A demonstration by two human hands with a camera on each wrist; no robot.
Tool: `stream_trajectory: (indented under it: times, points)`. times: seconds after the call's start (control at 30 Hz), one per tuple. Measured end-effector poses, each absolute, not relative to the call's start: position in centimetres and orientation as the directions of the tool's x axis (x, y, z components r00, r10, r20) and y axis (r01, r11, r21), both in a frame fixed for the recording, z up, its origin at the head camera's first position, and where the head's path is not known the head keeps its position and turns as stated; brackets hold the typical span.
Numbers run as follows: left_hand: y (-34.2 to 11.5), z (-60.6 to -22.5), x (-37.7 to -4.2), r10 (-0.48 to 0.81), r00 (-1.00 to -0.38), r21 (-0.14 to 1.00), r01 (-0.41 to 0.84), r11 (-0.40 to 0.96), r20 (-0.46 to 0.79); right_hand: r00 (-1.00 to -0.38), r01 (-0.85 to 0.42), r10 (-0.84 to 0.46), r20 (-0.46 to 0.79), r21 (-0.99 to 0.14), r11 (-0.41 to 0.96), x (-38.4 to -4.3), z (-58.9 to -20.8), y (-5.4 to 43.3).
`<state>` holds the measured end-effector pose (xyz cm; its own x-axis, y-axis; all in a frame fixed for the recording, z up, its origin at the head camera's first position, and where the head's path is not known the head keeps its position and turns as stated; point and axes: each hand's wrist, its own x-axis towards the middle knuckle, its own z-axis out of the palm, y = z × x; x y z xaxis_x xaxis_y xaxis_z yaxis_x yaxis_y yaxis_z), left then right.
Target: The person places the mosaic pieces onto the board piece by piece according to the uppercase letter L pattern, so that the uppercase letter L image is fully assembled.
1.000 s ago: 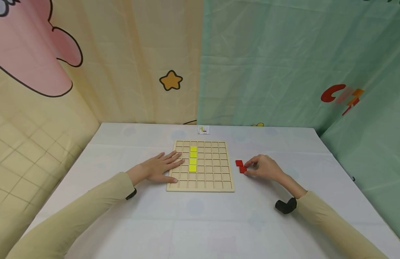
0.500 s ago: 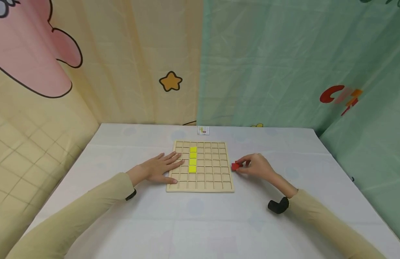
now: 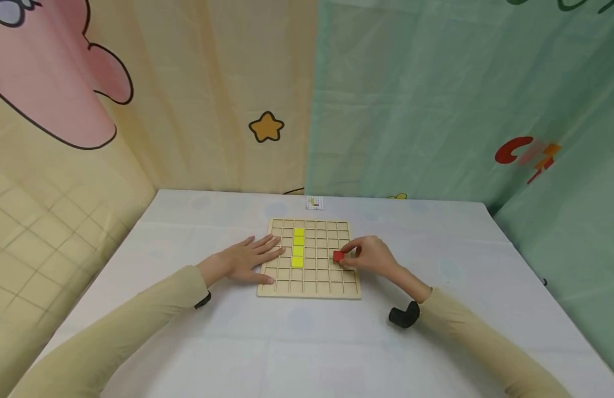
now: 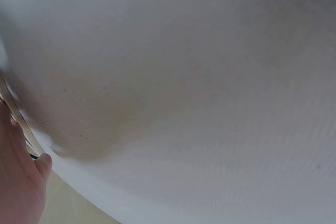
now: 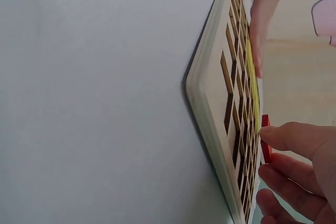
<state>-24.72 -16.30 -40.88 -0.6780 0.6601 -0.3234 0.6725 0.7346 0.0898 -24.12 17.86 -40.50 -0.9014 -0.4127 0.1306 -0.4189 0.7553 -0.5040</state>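
A wooden grid board (image 3: 309, 288) lies on the white table, with several yellow tiles (image 3: 298, 251) set in one column left of its middle. My left hand (image 3: 239, 260) rests with spread, straight fingers on the board's left edge. Between thumb and fingers my right hand (image 3: 373, 256) pinches a red tile (image 3: 339, 256) over the right side of the board. The right wrist view shows that red tile (image 5: 266, 139) held on edge, just above the grid. Whether a second red tile is hidden behind the fingers, I cannot tell.
A small printed grid card (image 3: 314, 203) lies behind the board, near the table's far edge. Cartoon-printed curtains (image 3: 227, 83) stand behind and beside the table (image 3: 287, 354). A dark band piece (image 3: 404, 315) sits at the right wrist.
My right hand has carried red from the table right of the board leftward over it. Two red tiles showed there earlier; one shows now. The left hand stays put.
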Motion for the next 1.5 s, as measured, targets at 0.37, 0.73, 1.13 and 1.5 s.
stream_trajectory:
  times: [0.37, 0.73, 1.13, 1.5]
  points:
    - [-16.6, -40.6, -24.8, 0.668, -0.682, 0.079, 0.679, 0.73, -0.298, -0.892, -0.436, -0.437, 0.116, -0.48, 0.761, -24.9, -40.3, 14.4]
    - [-16.2, -40.3, -24.6, 0.668, -0.679, 0.078, 0.681, 0.728, -0.304, -0.873, -0.452, -0.482, 0.07, -0.485, 0.749, -24.8, -40.7, 12.6]
    - [-16.0, -40.5, -24.8, 0.654, -0.685, 0.055, 0.676, 0.735, -0.32, -0.876, -0.442, -0.479, 0.048, -0.477, 0.76, -24.7, -40.6, 12.0]
    - [-15.9, -40.5, -24.6, 0.638, -0.689, 0.054, 0.664, 0.746, -0.344, -0.874, -0.444, -0.485, 0.034, -0.461, 0.768, -24.6, -40.9, 11.6]
